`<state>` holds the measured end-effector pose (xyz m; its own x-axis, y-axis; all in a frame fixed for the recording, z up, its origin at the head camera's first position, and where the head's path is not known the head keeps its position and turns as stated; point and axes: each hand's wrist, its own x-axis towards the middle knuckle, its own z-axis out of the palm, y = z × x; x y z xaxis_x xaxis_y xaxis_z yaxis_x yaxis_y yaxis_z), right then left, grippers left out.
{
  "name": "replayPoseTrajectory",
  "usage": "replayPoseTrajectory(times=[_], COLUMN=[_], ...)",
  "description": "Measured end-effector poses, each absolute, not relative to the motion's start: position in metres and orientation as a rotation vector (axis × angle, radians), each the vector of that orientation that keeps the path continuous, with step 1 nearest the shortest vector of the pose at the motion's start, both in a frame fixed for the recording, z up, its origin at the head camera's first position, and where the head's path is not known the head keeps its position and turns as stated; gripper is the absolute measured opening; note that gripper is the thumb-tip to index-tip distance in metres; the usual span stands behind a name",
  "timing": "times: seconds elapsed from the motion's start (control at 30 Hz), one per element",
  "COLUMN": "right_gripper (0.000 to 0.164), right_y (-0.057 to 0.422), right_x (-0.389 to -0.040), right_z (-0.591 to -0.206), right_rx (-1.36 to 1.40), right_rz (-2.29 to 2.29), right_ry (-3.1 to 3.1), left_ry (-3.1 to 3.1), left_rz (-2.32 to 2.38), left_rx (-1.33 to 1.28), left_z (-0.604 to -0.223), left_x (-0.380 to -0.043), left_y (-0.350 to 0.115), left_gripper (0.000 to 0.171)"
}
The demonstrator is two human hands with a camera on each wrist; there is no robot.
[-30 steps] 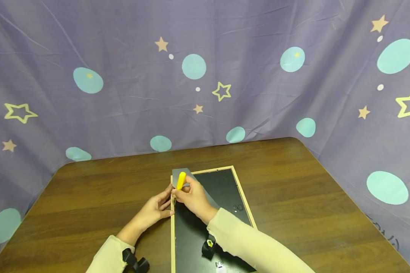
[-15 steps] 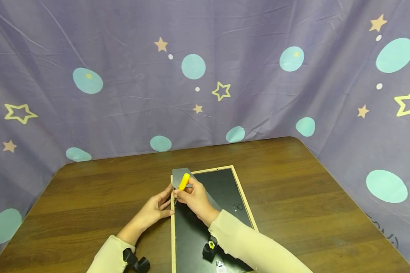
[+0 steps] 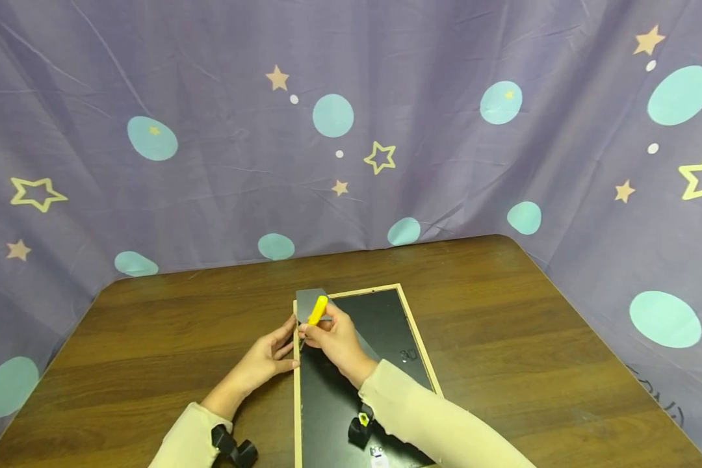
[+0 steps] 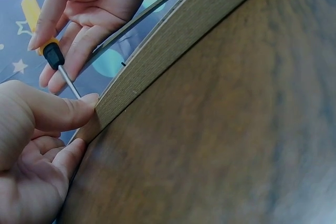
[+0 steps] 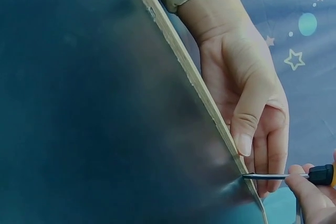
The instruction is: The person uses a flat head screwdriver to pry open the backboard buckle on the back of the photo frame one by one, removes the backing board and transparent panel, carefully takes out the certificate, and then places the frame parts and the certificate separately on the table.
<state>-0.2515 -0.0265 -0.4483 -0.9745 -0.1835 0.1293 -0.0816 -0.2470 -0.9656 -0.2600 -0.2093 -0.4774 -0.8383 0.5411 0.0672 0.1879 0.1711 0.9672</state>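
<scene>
- Your right grip (image 3: 336, 338) is clamped on the yellow-handled screwdriver (image 4: 53, 55); its tip meets the inner edge of the wooden frame (image 5: 202, 94).
- Your left grip (image 3: 257, 364) holds the frame's left rail, thumb on the rim and fingers along the outer side.
- If you push too hard or too shallow, the tip could skid off the edge and jab your left thumb or fingers, which sit just beside it.
- Levering against the thin rail could splinter it, or scratch the dark backing panel (image 3: 380, 318).
- The frame lies on the table (image 3: 503, 338); a loose left hold could let it slide or twist.
- The grey strip (image 3: 310, 305) slants under your right grip and could catch your knuckles.
- You cannot make out what the tip bears on.
- Your right forearm covers part of the panel, and the frame's near end is cut off.
</scene>
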Motion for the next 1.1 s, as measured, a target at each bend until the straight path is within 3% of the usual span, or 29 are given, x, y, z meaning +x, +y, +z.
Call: replayPoseTrajectory(times=[0.5, 0.7, 0.93, 1.1], right_gripper=[0.028, 0.025, 0.015, 0.010], right_y=[-0.031, -0.029, -0.034, -0.042], right_x=[-0.250, -0.238, -0.234, -0.244], right_z=[-0.451, -0.428, -0.420, -0.435], right_rx=[-0.281, -0.281, -0.437, -0.501], right_rz=[-2.418, -2.376, -2.287, -2.258], right_ry=[1.935, 1.975, 2.168, 2.282], left_ry=[2.150, 2.140, 2.168, 2.177], left_rz=[1.732, 1.732, 1.712, 1.707], left_rx=[0.682, 0.688, 0.730, 0.706], left_z=[-0.480, -0.479, -0.477, -0.477], left_x=[-0.259, -0.259, -0.260, -0.258], left_y=[-0.211, -0.210, -0.207, -0.208], left_gripper=[0.085, 0.085, 0.085, 0.082])
